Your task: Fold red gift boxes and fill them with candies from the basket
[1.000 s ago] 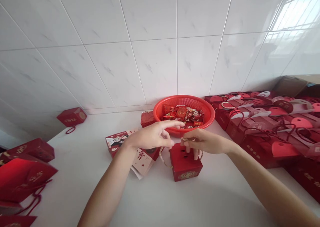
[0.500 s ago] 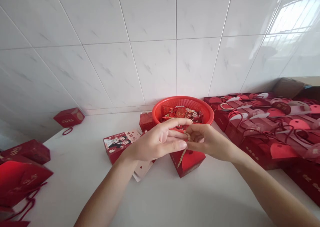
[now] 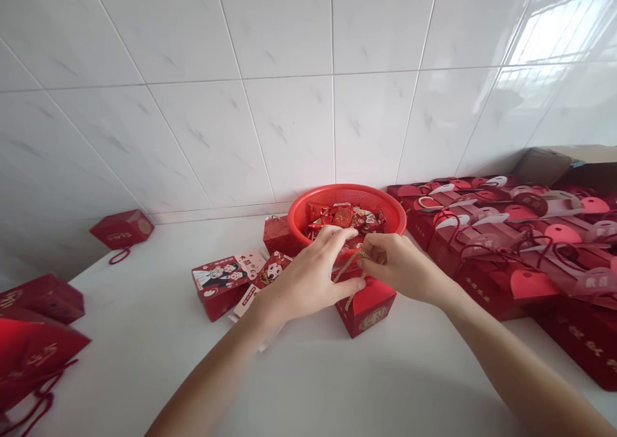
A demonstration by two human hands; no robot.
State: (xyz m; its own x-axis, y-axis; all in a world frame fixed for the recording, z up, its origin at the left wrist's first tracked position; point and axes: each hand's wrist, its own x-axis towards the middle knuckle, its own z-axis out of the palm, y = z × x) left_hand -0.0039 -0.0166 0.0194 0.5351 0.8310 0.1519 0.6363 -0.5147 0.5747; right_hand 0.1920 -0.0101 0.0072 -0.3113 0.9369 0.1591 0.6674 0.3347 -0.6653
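Note:
A small red gift box (image 3: 371,312) stands on the white tabletop in front of me, with a twisted tan cord (image 3: 348,301) at its top. My right hand (image 3: 409,267) is closed in a pinch on the cord above the box. My left hand (image 3: 308,279) hovers at the box's left side, its thumb apart from the fingers and its thumb tip close to the cord. The hands hide part of the box's top. Just behind them is a red plastic basket (image 3: 299,215) holding wrapped candies (image 3: 343,216).
Rows of red gift boxes (image 3: 486,289) with cords fill the right side. Printed red boxes (image 3: 219,289) and pale cards lie left of my left hand. More red boxes (image 3: 123,229) stand at the far left. A tiled wall (image 3: 289,135) rises behind the table.
My left hand's fingers have spread from the cord, and its thumb has dropped. My right hand keeps its pinch on the cord. The view has shifted slightly right.

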